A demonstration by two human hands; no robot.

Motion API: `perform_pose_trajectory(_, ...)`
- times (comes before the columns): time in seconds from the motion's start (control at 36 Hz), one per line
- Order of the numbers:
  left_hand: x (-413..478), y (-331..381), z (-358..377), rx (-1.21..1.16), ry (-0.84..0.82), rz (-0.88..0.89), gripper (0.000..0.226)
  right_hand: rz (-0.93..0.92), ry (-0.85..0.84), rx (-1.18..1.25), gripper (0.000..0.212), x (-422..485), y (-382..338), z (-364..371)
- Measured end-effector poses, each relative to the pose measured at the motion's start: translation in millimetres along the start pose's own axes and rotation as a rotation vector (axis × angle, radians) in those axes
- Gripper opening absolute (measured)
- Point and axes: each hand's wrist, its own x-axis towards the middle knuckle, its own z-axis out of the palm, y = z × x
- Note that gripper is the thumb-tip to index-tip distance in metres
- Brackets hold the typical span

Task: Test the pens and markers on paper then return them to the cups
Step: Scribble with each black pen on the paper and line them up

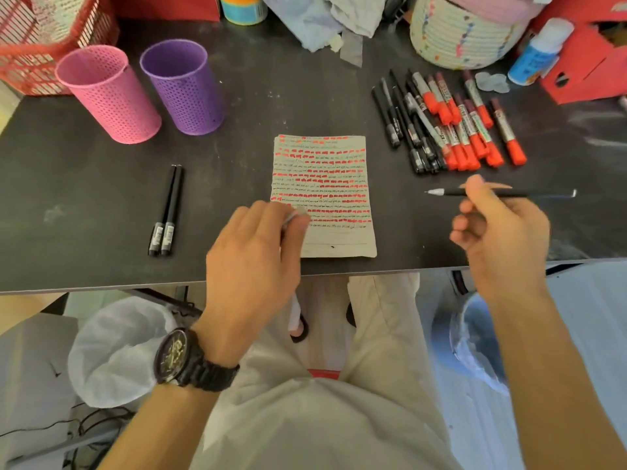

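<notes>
Left hand [251,245] steadied the paper [325,184] at the counter's [101,198] front edge, fingers [271,215] pinching a likely cap [294,216]; right hand [502,228] gripped the pen [488,193] to test.

I have the left hand [254,256] over the table's near edge, about midway along it, back upward and fingers curled. Its thumb and forefinger pinch a small grey piece [292,216] too blurred for me to name. Its forearm runs in from the lower left. My right hand [505,239] is above the near edge toward the right end. Thumb and forefinger hold a black pen [488,193] level, tip pointing left, other fingers folded into the palm.
</notes>
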Motion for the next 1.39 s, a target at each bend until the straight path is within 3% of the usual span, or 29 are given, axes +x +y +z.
perform_pose_trajectory(0.14,18,5,17,-0.149,-0.183,-0.048,0.034,0.071,-0.247,-0.127,0.012,6,11,16)
perform_pose_trajectory(0.22,29,14,39,-0.189,-0.300,0.022,0.032,0.076,-0.255,-0.168,0.015,14,19,29)
perform_pose_trajectory(0.33,32,17,66,-0.188,-0.422,0.056,0.046,-0.020,-0.262,-0.270,0.019,25,32,37)
perform_pose_trajectory(0.42,26,13,74,-0.255,-0.398,0.036,0.053,-0.109,-0.256,-0.339,0.015,27,39,36)
perform_pose_trajectory(0.69,23,11,77,-0.273,-0.339,-0.004,0.059,-0.299,-0.094,-0.505,0.032,23,56,36)
perform_pose_trajectory(1.39,23,13,75,-0.259,-0.334,-0.019,0.058,-0.311,-0.113,-0.586,0.027,24,58,39)
